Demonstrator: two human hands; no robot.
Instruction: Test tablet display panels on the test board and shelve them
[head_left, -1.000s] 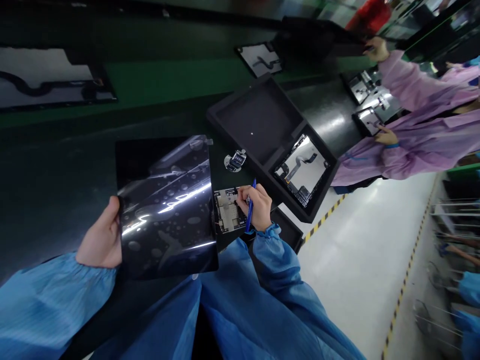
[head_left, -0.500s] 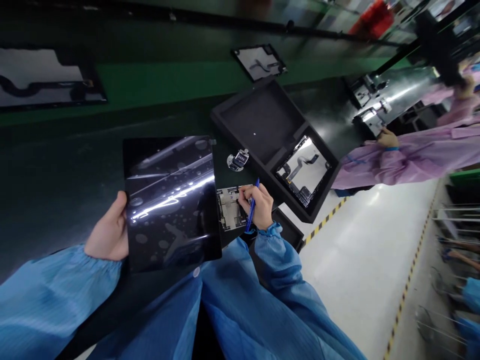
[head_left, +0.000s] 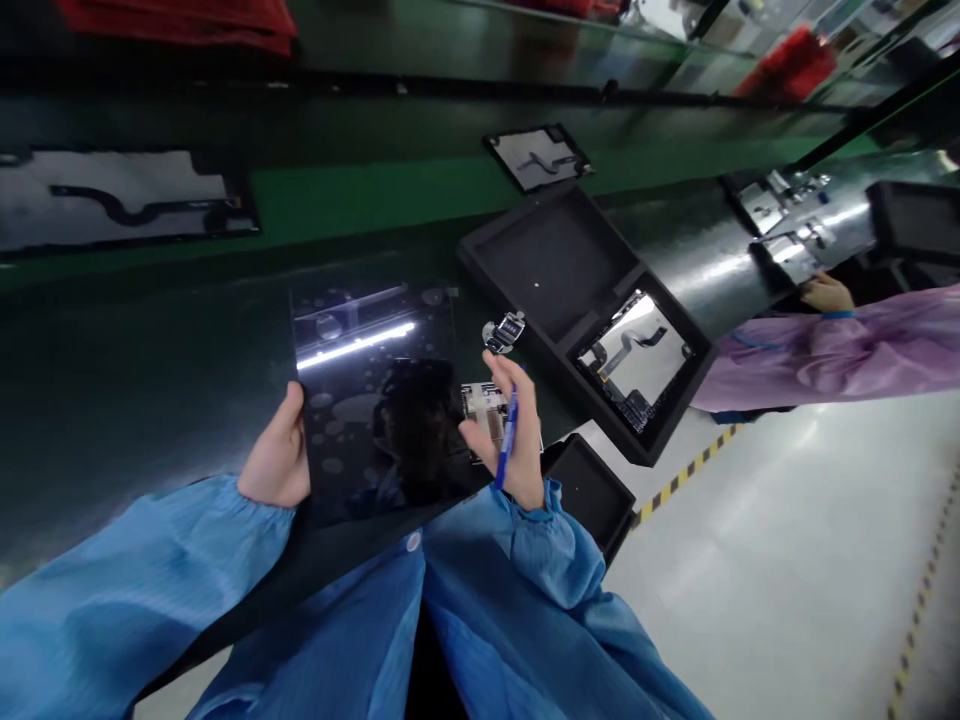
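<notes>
My left hand [head_left: 276, 450] grips the left edge of a dark glossy screen panel [head_left: 367, 430], thumb along its side. Light reflections and bubble-like spots show across the panel's face. In my right hand [head_left: 526, 455] is a blue pen [head_left: 508, 440], lying across the palm side while the thumb and fingers stand apart. Behind that hand lies an opened device with exposed circuit parts [head_left: 477, 398], partly hidden by the fingers and the panel. My right fingertips are close to a small shiny metal part with a dark numbered face [head_left: 510, 328]; contact is unclear.
A black two-compartment tray [head_left: 517, 315] stands to the right, a white-backed panel [head_left: 649, 350] in one compartment. Two similar panels [head_left: 536, 160] [head_left: 172, 165] lie at the back. A smaller black tray [head_left: 592, 490] sits below. A co-worker's hand [head_left: 827, 293] is at the far right.
My right hand has opened out from its pen grip over the circuit parts, fingers now stretched toward the metal part. The panel's reflections differ. The whole view has shifted.
</notes>
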